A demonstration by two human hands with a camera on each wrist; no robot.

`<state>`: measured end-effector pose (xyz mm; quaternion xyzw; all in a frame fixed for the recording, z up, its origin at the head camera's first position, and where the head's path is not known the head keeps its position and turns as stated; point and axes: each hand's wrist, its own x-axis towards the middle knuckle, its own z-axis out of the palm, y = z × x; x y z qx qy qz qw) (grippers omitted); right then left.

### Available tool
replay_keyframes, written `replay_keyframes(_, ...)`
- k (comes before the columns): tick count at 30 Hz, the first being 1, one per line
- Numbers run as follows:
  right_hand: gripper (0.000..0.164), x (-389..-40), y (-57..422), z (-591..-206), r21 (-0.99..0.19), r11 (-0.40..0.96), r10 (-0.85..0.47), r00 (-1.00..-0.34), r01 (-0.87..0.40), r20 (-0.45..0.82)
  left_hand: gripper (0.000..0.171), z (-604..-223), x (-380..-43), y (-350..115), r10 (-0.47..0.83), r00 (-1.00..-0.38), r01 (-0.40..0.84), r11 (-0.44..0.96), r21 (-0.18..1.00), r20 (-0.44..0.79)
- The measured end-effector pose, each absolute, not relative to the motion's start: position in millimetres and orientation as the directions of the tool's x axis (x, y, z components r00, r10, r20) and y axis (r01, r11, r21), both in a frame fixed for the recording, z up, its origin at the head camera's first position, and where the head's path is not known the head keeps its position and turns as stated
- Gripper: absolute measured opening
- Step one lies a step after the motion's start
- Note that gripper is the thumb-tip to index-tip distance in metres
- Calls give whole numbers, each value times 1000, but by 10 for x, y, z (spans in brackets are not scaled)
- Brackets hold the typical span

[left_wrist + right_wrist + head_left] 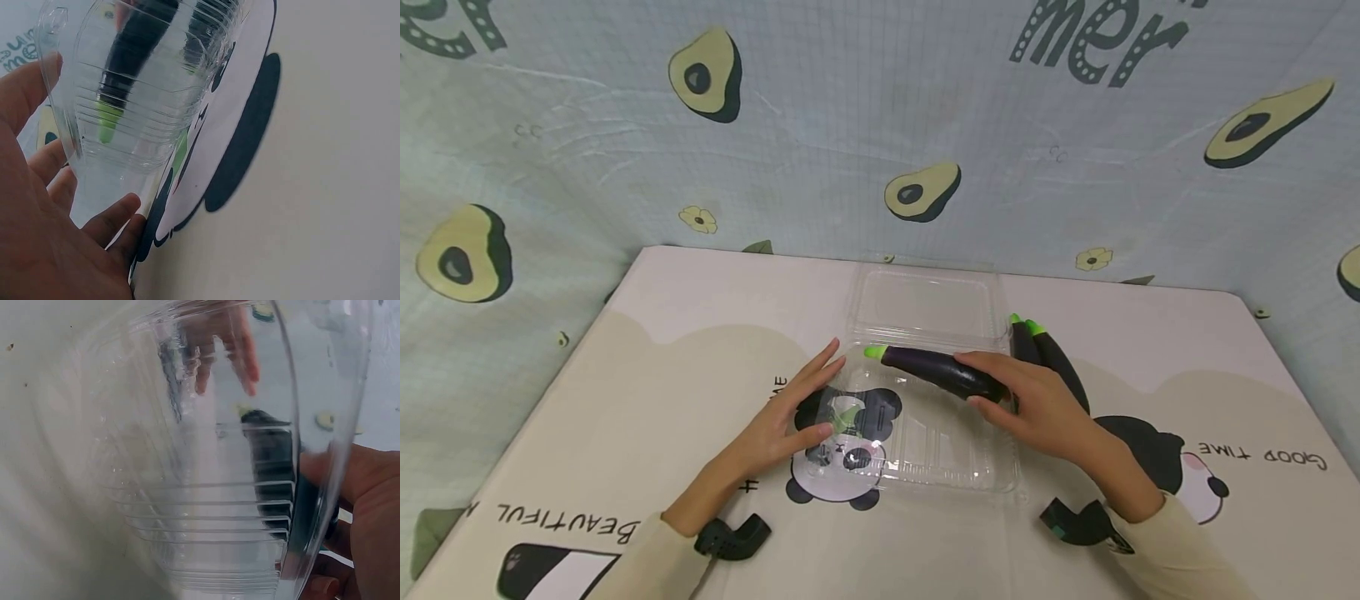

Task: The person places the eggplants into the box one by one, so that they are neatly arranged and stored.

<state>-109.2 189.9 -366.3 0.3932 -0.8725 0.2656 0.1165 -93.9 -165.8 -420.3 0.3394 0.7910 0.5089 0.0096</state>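
A clear plastic clamshell box lies opened on the table, its lid folded back toward the wall. Over the box, my right hand grips an eggplant by its thick end, the green stem end pointing left. Through the clear wall in the right wrist view, the eggplant shows dark beside the right hand. My left hand is at the box's left side with its fingers spread. In the left wrist view, the left thumb touches the box rim.
Two more eggplants lie on the table just right of the box, partly hidden by the right hand. The pale table cover carries panda prints and lettering. A curtain with avocado prints hangs behind the table.
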Motion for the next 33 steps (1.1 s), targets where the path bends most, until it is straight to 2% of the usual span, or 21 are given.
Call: replay_keyframes(33,52,-1080,1765,-3696,-222,663,-643,-695,-716,323,70,-4238,-942,-1653,548,-763,539,244,806,344)
